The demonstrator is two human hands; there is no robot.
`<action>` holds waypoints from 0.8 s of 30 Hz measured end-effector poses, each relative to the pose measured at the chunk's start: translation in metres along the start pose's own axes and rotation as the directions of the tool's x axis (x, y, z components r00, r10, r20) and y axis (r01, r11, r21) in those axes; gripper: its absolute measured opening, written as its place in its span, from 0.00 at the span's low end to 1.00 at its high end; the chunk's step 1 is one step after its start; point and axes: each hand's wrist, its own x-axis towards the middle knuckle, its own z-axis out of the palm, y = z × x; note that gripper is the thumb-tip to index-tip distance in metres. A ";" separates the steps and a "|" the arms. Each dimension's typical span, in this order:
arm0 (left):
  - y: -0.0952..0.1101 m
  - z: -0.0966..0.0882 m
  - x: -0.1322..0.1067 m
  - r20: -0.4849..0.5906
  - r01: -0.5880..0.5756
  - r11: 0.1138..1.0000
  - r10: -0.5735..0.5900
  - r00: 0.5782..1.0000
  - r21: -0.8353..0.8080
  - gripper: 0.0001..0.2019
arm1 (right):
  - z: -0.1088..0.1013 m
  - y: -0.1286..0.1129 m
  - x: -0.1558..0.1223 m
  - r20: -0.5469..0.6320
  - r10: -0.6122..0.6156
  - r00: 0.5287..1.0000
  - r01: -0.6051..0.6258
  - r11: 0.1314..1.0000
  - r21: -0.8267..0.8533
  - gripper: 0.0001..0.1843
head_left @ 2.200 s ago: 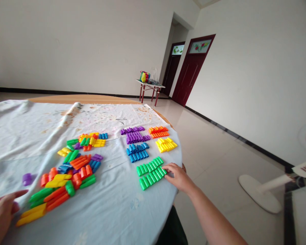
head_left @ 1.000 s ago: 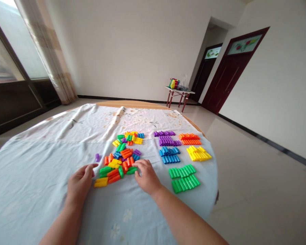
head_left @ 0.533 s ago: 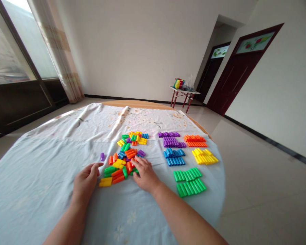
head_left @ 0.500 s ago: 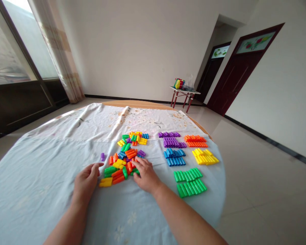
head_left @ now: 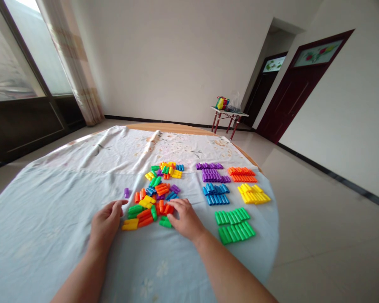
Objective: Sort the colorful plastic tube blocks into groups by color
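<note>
My left hand rests on its side at the left edge of a loose pile, fingers loosely curved and nothing visible in them. Closest to it are a yellow pair of plastic tubes and green tubes. My right hand reaches in from the right, thumb and fingers apart. Its fingertips are at an orange tube piece, and the thumb is by a green piece. Orange tubes and yellow ones lie between the hands. The undersides of the right fingers are hidden.
Sorted by colour on the right lie purple, orange, blue, yellow and green tubes. A mixed heap sits farther back. One purple piece lies apart. A cloth covers the round table.
My right hand has drawn slightly right and toward me. The green piece by its thumb has shifted nearer, away from the pile, and blue tubes behind the fingers show more. My left hand stays put.
</note>
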 end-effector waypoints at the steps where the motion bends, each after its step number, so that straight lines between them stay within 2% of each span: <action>1: 0.000 0.000 0.000 -0.002 -0.001 1.000 0.001 1.000 0.001 0.24 | 0.001 0.000 0.001 0.003 0.006 1.000 -0.006 1.000 0.002 0.20; 9: 0.000 -0.001 0.001 -0.009 0.003 1.000 -0.003 1.000 0.026 0.24 | 0.002 -0.004 0.003 -0.036 0.078 0.996 -0.078 0.997 -0.014 0.22; 14: 0.008 -0.004 -0.002 -0.009 0.004 0.998 -0.003 1.000 0.058 0.23 | -0.019 -0.008 0.003 -0.086 0.086 0.993 -0.091 0.994 -0.061 0.24; 19: 0.007 -0.005 0.000 -0.017 0.032 0.993 -0.031 0.999 0.115 0.23 | -0.047 -0.011 -0.006 -0.004 0.092 0.996 -0.092 0.990 -0.106 0.22; 22: -0.001 -0.005 0.004 -0.037 0.036 0.990 -0.031 0.999 0.135 0.23 | -0.049 -0.007 -0.011 0.078 0.126 0.989 -0.115 0.985 -0.129 0.19; 24: -0.010 -0.004 0.009 -0.056 -0.001 0.988 0.009 0.998 0.152 0.23 | -0.048 -0.004 -0.013 0.111 0.135 0.985 -0.120 0.984 -0.131 0.19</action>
